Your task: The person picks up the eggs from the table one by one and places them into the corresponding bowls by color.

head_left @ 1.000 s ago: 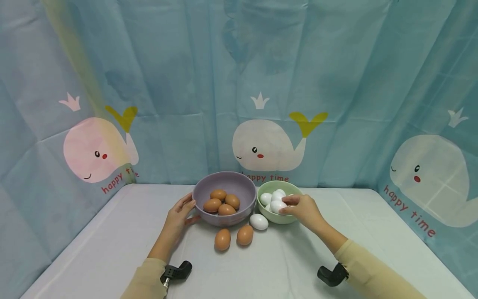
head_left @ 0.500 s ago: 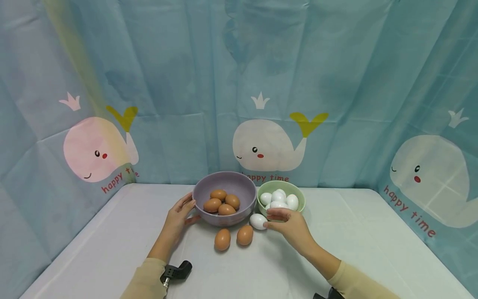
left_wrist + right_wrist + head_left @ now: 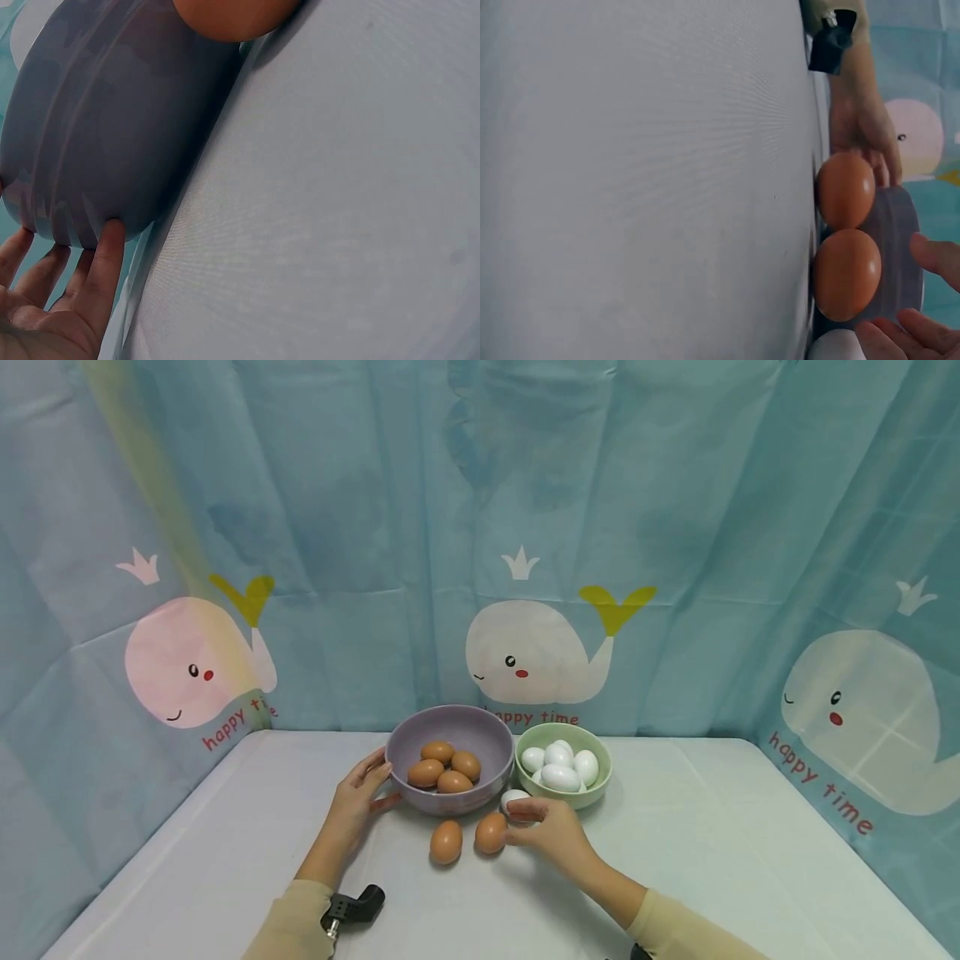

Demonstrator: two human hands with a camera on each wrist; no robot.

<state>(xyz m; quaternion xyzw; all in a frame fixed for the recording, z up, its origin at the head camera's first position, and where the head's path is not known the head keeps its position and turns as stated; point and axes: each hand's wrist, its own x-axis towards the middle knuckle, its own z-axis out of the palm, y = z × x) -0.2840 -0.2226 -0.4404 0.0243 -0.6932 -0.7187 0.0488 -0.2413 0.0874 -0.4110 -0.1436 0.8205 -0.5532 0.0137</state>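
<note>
A purple bowl (image 3: 450, 717) holds several brown eggs (image 3: 425, 772). My left hand (image 3: 357, 794) touches the bowl's left side with outstretched fingertips, as the left wrist view shows with the bowl wall (image 3: 112, 127). My right hand (image 3: 553, 837) is just right of a brown egg (image 3: 491, 833) on the table, thumb and fingers spread. In the right wrist view that egg (image 3: 847, 274) stands apart from the thumb and fingers (image 3: 934, 259). A second brown egg (image 3: 446, 842) lies to its left. Behind my right fingers a white egg (image 3: 512, 799) is partly hidden.
To the right of the purple bowl stands a light green bowl (image 3: 604, 770) with several white eggs (image 3: 559, 778) in it. A white cloth covers the table (image 3: 697, 835). A blue curtain (image 3: 360, 635) with whale prints hangs behind.
My right hand has let go of a white egg in the green bowl and moved left and toward me, past the loose white egg to the brown one. My left hand has stayed at the purple bowl.
</note>
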